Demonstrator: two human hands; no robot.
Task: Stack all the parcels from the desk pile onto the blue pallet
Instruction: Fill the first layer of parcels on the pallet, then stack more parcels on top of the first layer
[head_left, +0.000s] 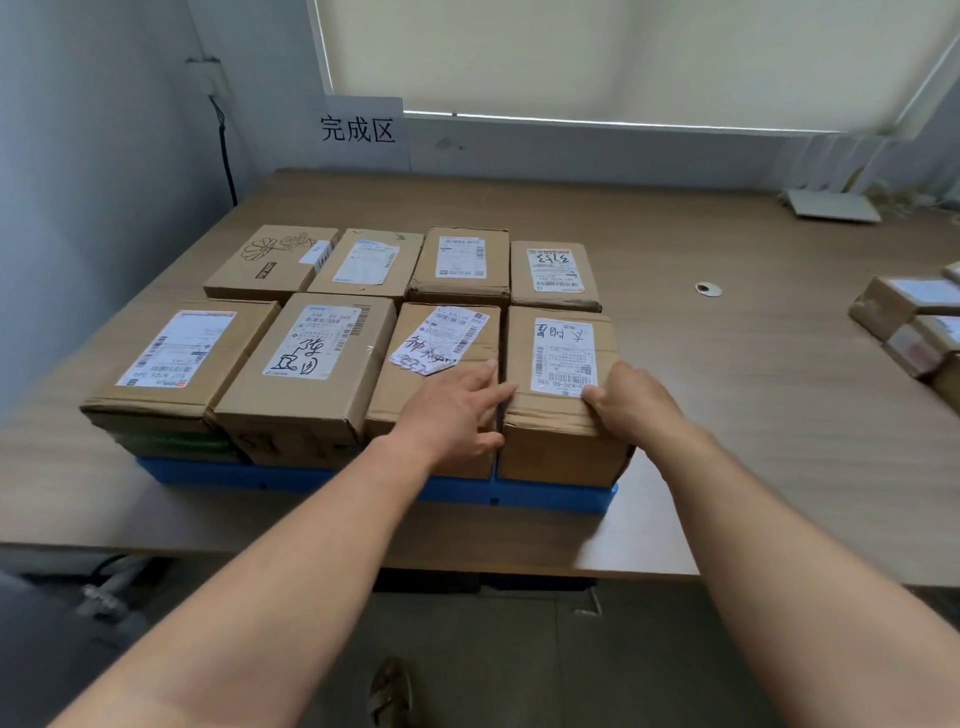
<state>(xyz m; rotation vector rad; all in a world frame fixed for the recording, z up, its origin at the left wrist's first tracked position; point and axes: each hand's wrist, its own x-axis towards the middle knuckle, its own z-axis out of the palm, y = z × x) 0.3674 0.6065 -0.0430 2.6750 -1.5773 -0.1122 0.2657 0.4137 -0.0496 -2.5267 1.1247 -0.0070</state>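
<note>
The blue pallet (519, 496) sits at the near edge of the desk (779, 389), so I can reach it easily. My right hand (636, 400) curls over the near top edge of the front right box (558, 441), which is on the pallet. My left hand (454, 413) lies flat with straight fingers touching the box's other edge, I think to keep it snug against the next box (402, 382). The back row (462, 260) is full. Far right, the desk pile (909, 322) waits.
</note>
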